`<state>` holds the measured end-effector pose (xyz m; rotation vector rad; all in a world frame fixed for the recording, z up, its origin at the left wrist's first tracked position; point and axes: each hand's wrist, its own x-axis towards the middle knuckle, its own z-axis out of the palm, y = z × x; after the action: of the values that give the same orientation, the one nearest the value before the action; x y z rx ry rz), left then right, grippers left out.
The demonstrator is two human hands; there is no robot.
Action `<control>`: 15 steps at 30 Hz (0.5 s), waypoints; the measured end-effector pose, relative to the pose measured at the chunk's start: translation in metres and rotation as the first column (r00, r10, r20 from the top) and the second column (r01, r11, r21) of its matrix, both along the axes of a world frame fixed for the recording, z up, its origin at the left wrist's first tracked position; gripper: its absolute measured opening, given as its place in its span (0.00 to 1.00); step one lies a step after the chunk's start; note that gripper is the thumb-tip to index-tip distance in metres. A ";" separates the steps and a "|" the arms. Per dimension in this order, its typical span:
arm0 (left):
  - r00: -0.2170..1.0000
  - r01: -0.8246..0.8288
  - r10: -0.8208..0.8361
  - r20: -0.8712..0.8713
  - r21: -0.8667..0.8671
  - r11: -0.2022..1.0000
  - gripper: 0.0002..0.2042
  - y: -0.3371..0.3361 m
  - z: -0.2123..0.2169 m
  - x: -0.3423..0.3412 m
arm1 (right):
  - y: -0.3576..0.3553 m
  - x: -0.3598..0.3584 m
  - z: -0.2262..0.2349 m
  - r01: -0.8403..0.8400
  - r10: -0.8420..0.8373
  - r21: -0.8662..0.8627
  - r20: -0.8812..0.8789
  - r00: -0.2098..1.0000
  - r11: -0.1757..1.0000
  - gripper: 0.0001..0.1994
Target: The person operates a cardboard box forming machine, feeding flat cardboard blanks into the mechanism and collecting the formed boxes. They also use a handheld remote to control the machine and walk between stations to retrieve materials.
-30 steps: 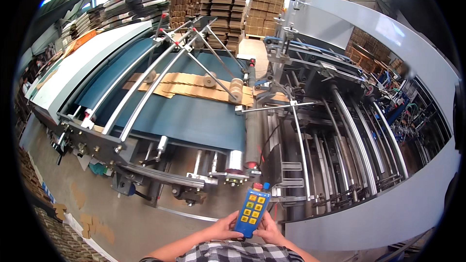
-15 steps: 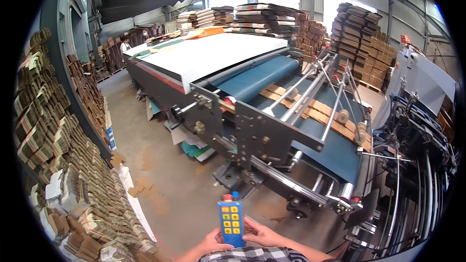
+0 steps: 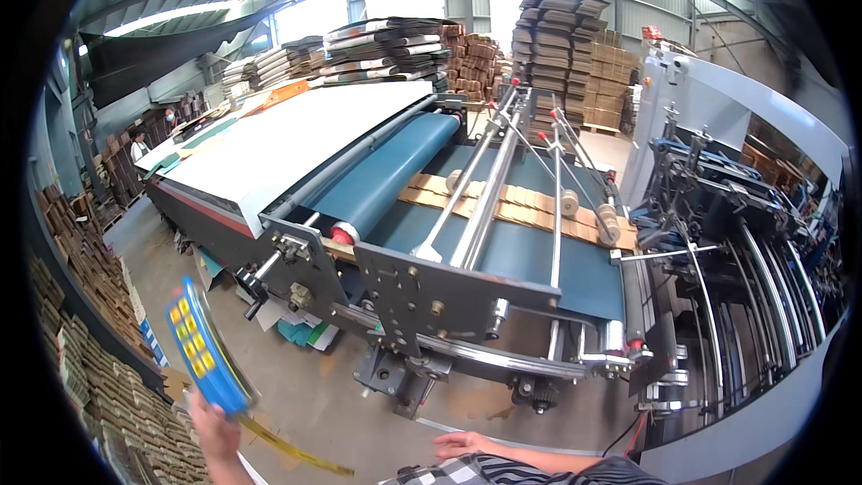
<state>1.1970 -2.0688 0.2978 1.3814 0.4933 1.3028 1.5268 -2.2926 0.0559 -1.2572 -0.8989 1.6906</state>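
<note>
My left hand [image 3: 215, 436] is closed around the lower end of a blue remote control [image 3: 208, 348], a handheld box with two columns of yellow buttons. It is lifted at the lower left, tilted and slightly smeared by motion. A yellow strip [image 3: 301, 454] trails from near its lower end toward the right. At the bottom centre my right hand [image 3: 462, 445] lies low with its fingers stretched out, and nothing shows in it. Ahead stands a conveyor machine with a blue belt [image 3: 548, 271], on which a row of overlapping brown cardboard pieces [image 3: 503, 205] lies under rollers.
A broad white sheet-covered table [image 3: 314, 130] adjoins the belt at the left. Dark machinery with metal rods [image 3: 754, 260] stands close on the right. Cardboard stacks [image 3: 99, 368] line the left side; taller piles [image 3: 557, 45] rise behind. A person [image 3: 138, 148] is far left.
My left hand has carried the remote control up and to the left, away from my right hand, which has let go of it. The view has swung to the right.
</note>
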 end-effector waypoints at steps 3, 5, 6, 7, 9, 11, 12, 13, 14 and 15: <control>1.000 -0.014 0.014 -0.012 0.044 0.999 0.35 0.054 0.053 0.027 | -0.004 0.030 0.007 0.148 -0.151 -0.102 -0.027 0.988 0.984 0.21; 0.999 0.024 -0.020 -0.043 0.090 0.996 0.31 0.100 0.075 0.040 | -0.005 0.044 0.019 0.239 -0.240 -0.182 0.019 0.971 0.954 0.21; 0.996 0.072 -0.066 -0.067 0.089 0.993 0.29 0.121 0.086 0.046 | -0.005 0.052 0.004 0.253 -0.262 -0.183 -0.025 0.965 0.950 0.21; 0.990 0.120 -0.112 -0.089 0.084 0.989 0.27 0.140 0.096 0.052 | -0.007 0.057 -0.018 0.269 -0.285 -0.188 -0.066 0.956 0.945 0.21; 0.985 0.150 -0.135 -0.108 0.140 0.979 0.24 0.175 0.112 0.067 | -0.016 0.064 -0.048 0.293 -0.314 -0.196 -0.086 0.946 0.936 0.22; 0.984 0.174 -0.168 -0.060 0.110 0.979 0.23 0.211 0.125 0.100 | -0.028 0.068 -0.060 0.351 -0.366 -0.208 -0.033 0.930 0.913 0.23; 0.984 0.177 -0.174 -0.038 0.100 0.979 0.22 0.225 0.132 0.111 | -0.028 0.068 -0.064 0.371 -0.385 -0.218 -0.025 0.923 0.903 0.23; 0.982 0.190 -0.187 -0.035 0.093 0.977 0.22 0.239 0.134 0.120 | -0.026 0.070 -0.069 0.386 -0.404 -0.237 -0.028 0.914 0.891 0.22; 0.979 0.205 -0.203 -0.027 0.083 0.975 0.21 0.255 0.136 0.125 | -0.023 0.070 -0.070 0.405 -0.423 -0.250 -0.022 0.906 0.879 0.22; 0.975 0.222 -0.222 -0.020 0.072 0.972 0.21 0.271 0.137 0.131 | -0.018 0.069 -0.072 0.424 -0.444 -0.262 -0.019 0.896 0.867 0.22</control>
<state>1.3282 -1.7977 0.4345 1.4611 0.2909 1.1404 1.5962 -2.3106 -0.0157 -1.4236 -0.3181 1.5020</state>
